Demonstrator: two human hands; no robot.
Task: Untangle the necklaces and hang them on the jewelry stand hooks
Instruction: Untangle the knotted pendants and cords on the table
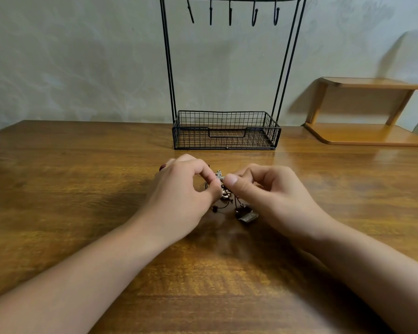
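Progress: early stage. All five hooks (230,15) on the jewelry stand (226,131) hang bare; the wire basket at its base holds nothing visible. Nothing hung yet; separating and hanging both remain.

Necklaces (229,198): one tangled clump on the desk (82,189), directly between and under both grips, near side of the stand. Visible parts: a small silvery sparkling pendant at the top, dark thin cords with small beads or knots below, a metallic pendant at the lower right. How many necklaces: cannot tell.

Left hand (186,189): grip closed, thumb and forefinger pinching the clump near the silvery piece. Right hand (263,189): grip closed likewise, pinching the same spot from the opposite side. Fingertips nearly touching.

Wooden corner shelf (372,112) stands well off to the right of the right grip.
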